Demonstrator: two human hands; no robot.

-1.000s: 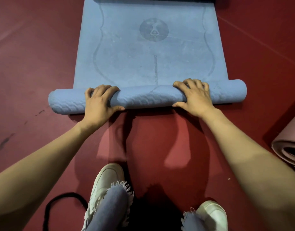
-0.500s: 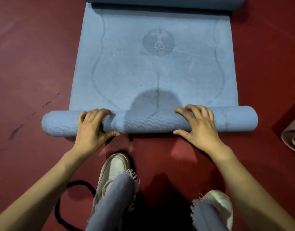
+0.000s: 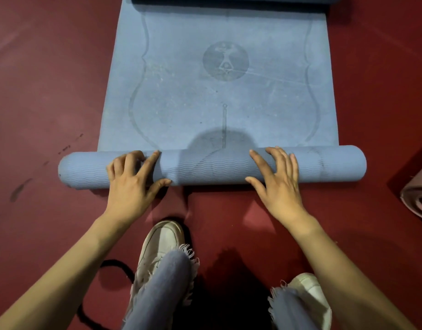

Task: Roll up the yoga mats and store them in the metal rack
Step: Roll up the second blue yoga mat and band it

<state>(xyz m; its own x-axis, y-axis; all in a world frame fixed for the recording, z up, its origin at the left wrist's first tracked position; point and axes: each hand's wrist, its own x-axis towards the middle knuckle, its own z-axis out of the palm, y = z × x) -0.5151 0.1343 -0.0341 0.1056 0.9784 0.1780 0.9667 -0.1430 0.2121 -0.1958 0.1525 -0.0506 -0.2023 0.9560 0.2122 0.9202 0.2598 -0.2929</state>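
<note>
Blue foam forms the blue yoga mat (image 3: 217, 167), which is laid on a dark red floor (image 3: 38, 91) and is partly rolled. The rolled part lies crosswise just ahead of the person's feet, and the flat part stretches away from it, marked with a round emblem (image 3: 225, 60) and curved outlines.

The roll is held from the near side by both hands, so that it lies under the fingers and beyond the palms. The left hand (image 3: 131, 184) is set on the left part of the roll: its fingers are curled over the top, the forefinger is stretched along the surface, and the thumb is pressed against the near face. The right hand (image 3: 279, 182) is laid on the right part with straight, spread fingers reaching over the top and the thumb held out along the near edge; nothing is clasped by it. Both ends of the roll stick out past the hands.

A pink rolled mat (image 3: 417, 196) is seen at the right edge, well apart. White shoes (image 3: 161, 241) and a black cord (image 3: 114, 265) are seen below.
</note>
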